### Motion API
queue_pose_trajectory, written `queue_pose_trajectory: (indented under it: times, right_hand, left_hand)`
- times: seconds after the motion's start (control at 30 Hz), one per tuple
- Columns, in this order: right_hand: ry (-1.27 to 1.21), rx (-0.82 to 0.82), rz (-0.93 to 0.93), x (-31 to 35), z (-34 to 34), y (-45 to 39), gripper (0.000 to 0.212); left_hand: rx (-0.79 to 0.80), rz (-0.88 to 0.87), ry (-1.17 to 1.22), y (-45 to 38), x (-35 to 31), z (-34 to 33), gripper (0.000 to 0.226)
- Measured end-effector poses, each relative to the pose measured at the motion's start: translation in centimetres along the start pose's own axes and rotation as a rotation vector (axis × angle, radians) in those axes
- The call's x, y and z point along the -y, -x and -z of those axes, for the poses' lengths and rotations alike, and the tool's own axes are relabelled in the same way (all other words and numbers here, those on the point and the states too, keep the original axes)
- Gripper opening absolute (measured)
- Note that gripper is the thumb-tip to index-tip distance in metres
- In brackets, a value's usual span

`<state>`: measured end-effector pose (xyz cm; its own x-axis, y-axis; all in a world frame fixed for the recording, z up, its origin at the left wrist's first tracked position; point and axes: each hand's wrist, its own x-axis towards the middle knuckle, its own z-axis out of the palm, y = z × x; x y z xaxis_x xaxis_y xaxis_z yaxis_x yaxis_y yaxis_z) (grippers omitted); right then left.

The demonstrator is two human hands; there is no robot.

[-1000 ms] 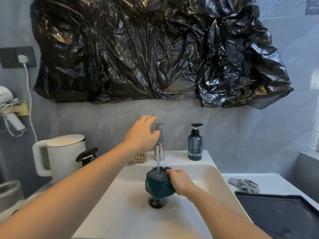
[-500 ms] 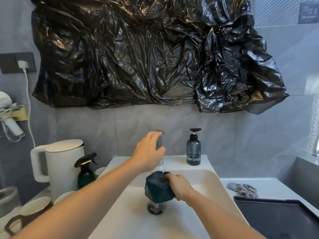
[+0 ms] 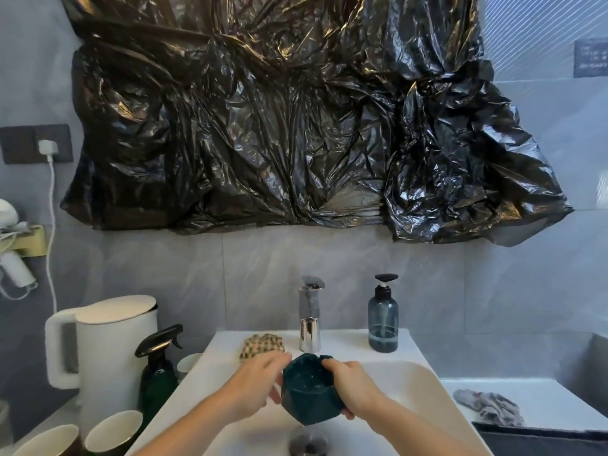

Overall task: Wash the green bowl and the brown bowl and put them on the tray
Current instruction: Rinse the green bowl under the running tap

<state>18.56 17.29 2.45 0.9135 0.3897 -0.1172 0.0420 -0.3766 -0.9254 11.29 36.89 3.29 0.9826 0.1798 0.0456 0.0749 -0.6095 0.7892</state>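
Observation:
The dark green faceted bowl (image 3: pixel 307 398) hangs tilted over the white sink (image 3: pixel 411 383), just below the chrome tap (image 3: pixel 309 327). My right hand (image 3: pixel 353 388) grips its right wall, with the thumb over the rim. My left hand (image 3: pixel 255 386) cups its left side, fingers curved against the wall. A thin stream of water runs from the bowl's bottom toward the drain (image 3: pixel 307 447). The dark tray (image 3: pixel 543 441) lies at the lower right on the counter. Two brown-sided vessels with white insides (image 3: pixel 112 429) stand at the lower left; I cannot tell whether either is the brown bowl.
A white kettle (image 3: pixel 108 343) and a dark spray bottle (image 3: pixel 156 373) stand left of the sink. A checked cloth (image 3: pixel 261 345) and a blue soap dispenser (image 3: pixel 383 324) sit on the sink's back ledge. A grey rag (image 3: pixel 487 406) lies behind the tray.
My left hand has come down from the tap handle onto the green bowl's left side. The stream from the tap is gone. The bowl has risen closer to the spout.

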Motion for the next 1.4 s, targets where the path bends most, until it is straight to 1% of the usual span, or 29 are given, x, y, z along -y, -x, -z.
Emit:
queue_pose_trajectory:
  times: [0.2,0.3,0.37,0.5,0.63,0.83,0.93,1.17,1.3,1.4]
  right_hand:
    - [0.031,-0.003,0.055,-0.8,0.6,0.4,0.040]
    - [0.052,-0.006,0.073,-0.5,0.4,1.0,0.041]
    - [0.051,-0.007,0.086,-0.4,0.4,1.1,0.042]
    - [0.070,-0.018,0.102,-0.5,0.3,1.1,0.043]
    - [0.134,-0.033,0.127,-0.4,0.0,1.3,0.042]
    - [0.231,-0.043,0.158,-0.1,0.1,1.7,0.046]
    - [0.252,-0.061,0.187,-0.1,0.2,1.7,0.048]
    - [0.256,-0.094,0.263,-0.6,0.3,1.2,0.043]
    - [0.257,-0.100,0.293,-0.5,0.3,1.3,0.037]
    - [0.241,-0.100,0.302,-0.6,0.2,1.1,0.038]
  left_hand:
    - [0.084,0.061,0.115,0.8,1.9,-2.3,0.043]
    - [0.050,0.045,0.235,1.0,1.9,-2.8,0.040]
    - [0.025,0.022,0.256,1.1,1.6,-3.2,0.036]
    - [-0.032,-0.006,0.233,1.3,1.3,-3.7,0.033]
    - [-0.084,-0.056,0.146,1.8,1.3,-3.7,0.036]
    - [-0.148,-0.109,0.030,2.4,0.6,-3.2,0.042]
    - [-0.149,-0.120,0.004,2.4,0.6,-3.1,0.040]
    - [-0.136,-0.162,-0.048,2.2,0.9,-3.4,0.034]
    - [-0.119,-0.182,-0.006,1.9,1.1,-3.4,0.032]
    - [-0.101,-0.195,0.024,2.0,1.1,-3.4,0.034]
